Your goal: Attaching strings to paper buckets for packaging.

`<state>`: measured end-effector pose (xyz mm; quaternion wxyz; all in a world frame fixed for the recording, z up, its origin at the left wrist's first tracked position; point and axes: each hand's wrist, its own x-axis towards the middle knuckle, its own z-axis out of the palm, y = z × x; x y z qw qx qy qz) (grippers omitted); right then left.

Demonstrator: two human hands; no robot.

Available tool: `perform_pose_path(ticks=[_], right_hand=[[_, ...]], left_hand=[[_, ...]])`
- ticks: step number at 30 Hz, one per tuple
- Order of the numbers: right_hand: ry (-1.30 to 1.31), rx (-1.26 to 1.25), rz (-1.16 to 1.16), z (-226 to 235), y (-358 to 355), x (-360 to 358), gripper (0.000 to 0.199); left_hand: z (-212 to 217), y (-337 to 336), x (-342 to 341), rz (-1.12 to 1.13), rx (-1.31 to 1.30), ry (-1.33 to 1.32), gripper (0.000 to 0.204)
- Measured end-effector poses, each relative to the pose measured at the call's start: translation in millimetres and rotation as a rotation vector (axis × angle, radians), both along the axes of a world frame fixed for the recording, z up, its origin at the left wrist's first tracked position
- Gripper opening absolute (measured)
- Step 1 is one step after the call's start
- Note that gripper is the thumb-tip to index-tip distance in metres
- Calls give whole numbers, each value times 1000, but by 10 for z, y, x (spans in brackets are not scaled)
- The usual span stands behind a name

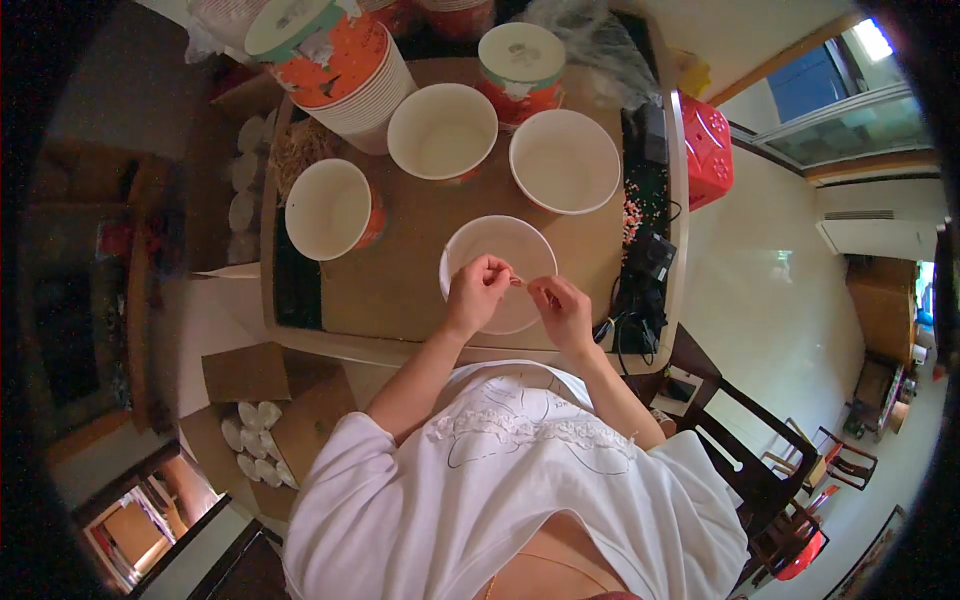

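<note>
At the far left, beside the table, an open box (262,425) on the floor holds white packets, and more of them lie in a carton (245,185) along the table's (400,290) left edge. On the table, going rightward, stand an empty cup (328,208) with an orange wall, a tall stack of nested cups (345,70) behind it, a second empty cup (441,131), a lidded cup (521,58) and a third empty cup (564,160). Nearest the person sits a white bowl (498,250), and both hands work right over it. The left hand (475,292) has its fingers curled, thumb and forefinger pinching one end of a small thing (518,282); the right hand (562,308) pinches the other end the same way, so the two hands nearly touch above the bowl's middle. The thing is too small to make out beyond a pale, thin shape, perhaps a packet or strip. Right of the bowl lie black devices and cables (640,290) at the table's edge, with a red stool (706,150) beyond. As a judgement: if the thing is pulled apart with a jerk, its contents could scatter past the bowl onto the table or toward the cables, since the bowl is shallow-looking and light; a knock from either wrist could also shift it.
</note>
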<state>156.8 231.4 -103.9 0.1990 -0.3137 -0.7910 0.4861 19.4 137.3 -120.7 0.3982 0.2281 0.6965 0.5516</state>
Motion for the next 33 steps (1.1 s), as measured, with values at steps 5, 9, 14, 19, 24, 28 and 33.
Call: perform_pose_path(ticks=[5, 9, 14, 19, 24, 28, 33], right_hand=[[-41, 14, -15, 172, 20, -38, 10], [-25, -112, 21, 269, 33, -76, 11], [-26, -27, 38, 251, 63, -39, 11], [4, -16, 61, 271, 64, -33, 11], [-8, 11, 80, 360, 78, -43, 10], [-36, -46, 103, 376, 97, 29, 10], [-23, 75, 150, 216, 96, 195, 14]], left_hand=[[204, 24, -35, -75, -134, 55, 8], [276, 21, 10, -75, -50, 123, 7], [326, -10, 39, -74, 53, 229, 11], [484, -3, 25, -118, -17, 320, 9], [587, -9, 118, -54, 2, 349, 7], [567, -94, 59, -163, -65, 561, 7], [736, -170, 14, -308, -71, 542, 7]])
